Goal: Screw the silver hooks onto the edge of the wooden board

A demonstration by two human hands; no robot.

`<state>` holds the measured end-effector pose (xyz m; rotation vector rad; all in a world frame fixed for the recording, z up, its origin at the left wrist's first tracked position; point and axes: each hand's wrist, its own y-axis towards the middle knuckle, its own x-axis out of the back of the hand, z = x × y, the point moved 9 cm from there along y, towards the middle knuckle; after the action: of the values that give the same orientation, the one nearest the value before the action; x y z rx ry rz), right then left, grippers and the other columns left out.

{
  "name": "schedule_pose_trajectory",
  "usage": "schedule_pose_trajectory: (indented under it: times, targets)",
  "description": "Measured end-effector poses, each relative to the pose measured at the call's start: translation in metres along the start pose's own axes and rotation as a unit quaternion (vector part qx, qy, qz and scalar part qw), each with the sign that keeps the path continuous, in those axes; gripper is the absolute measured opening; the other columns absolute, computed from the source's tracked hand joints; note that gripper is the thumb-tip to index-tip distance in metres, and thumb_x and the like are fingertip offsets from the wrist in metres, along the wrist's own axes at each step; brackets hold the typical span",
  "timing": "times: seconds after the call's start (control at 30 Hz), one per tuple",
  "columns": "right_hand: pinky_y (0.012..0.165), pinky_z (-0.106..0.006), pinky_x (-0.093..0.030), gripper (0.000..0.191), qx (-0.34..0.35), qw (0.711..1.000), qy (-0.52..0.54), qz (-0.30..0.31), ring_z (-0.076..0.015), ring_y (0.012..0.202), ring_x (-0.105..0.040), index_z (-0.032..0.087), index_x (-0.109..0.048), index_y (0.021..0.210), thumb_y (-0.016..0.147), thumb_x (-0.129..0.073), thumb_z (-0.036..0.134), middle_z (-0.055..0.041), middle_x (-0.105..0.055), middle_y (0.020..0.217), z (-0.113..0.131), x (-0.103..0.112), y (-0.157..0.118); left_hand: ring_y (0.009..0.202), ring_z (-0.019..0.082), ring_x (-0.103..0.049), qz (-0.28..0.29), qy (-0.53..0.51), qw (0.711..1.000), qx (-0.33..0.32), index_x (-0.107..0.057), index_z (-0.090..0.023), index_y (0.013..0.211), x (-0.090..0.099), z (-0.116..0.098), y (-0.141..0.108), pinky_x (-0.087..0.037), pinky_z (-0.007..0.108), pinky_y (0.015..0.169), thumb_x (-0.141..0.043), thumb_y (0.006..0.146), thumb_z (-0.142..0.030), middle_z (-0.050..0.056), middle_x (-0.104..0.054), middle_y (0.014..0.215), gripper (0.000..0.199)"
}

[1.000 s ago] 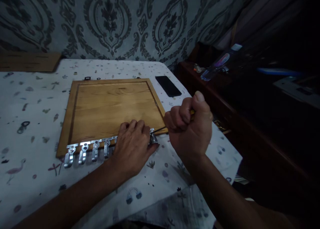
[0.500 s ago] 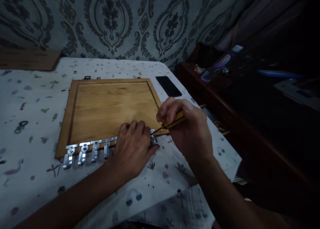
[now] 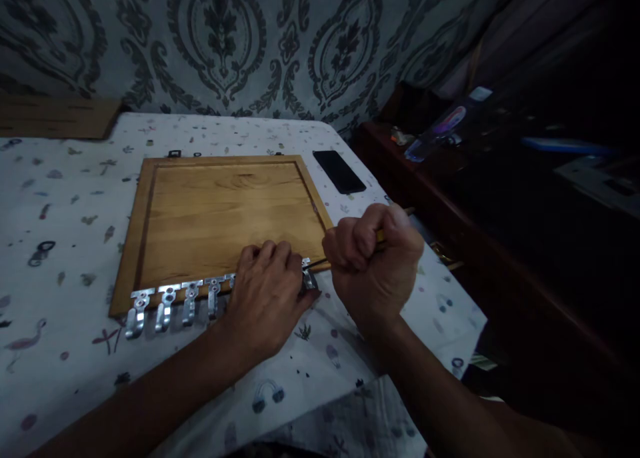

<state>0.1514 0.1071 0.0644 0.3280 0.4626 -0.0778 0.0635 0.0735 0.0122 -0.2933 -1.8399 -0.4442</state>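
A framed wooden board point(image 3: 235, 211) lies flat, with a row of shiny metal hooks point(image 3: 189, 303) along its near edge. My left hand point(image 3: 267, 295) is closed over the right part of this row, fingers bent on the board and thumb by the rightmost hook point(image 3: 310, 280). It hides some of the hooks. In my right fist point(image 3: 375, 265) is a screwdriver, its thin dark shaft point(image 3: 317, 263) reaching left to the plate of that rightmost hook. Most of its yellow handle point(image 3: 381, 237) is hidden by my fingers. Whether the tip sits in a screw is too small to tell.
A black phone point(image 3: 339, 171) lies right of the board on the patterned tablecloth point(image 3: 75, 245). Cardboard point(image 3: 55, 118) rests at the back left. Beyond the table's right edge stands a dark red surface point(image 3: 450, 218) with a plastic bottle point(image 3: 445, 128).
My right hand has turned over, from fingers loosely round the yellow handle to a tight fist that covers most of it. My left hand and the board stay in place.
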Motion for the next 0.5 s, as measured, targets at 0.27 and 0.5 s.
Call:
schedule_pose_trajectory:
  times: [0.27,0.5]
  targets:
    - [0.036,-0.022,-0.020,0.054,0.022,0.999,-0.040,-0.028,-0.0053,0.034,-0.018,0.021,-0.033,0.047,0.085,-0.062,0.046,0.0089,-0.024,0.039,0.005,0.002,-0.004,0.101,0.028,-0.055,0.013,0.007,1.000,0.002,-0.059,-0.016,0.099,-0.002,0.001,0.000,-0.041,0.046,0.088,-0.059,0.088,-0.046,0.008,-0.062,0.101,0.032]
    - [0.038,-0.022,-0.019,0.049,0.002,0.998,-0.020,0.065,-0.0055,0.034,-0.021,0.021,-0.038,0.048,0.085,-0.062,0.041,0.0084,-0.028,0.038,0.000,-0.008,-0.002,0.102,0.029,-0.056,0.029,0.009,1.000,0.008,-0.057,-0.015,0.106,0.006,-0.002,-0.001,-0.040,0.047,0.090,-0.063,0.085,-0.050,0.010,-0.063,0.106,0.041]
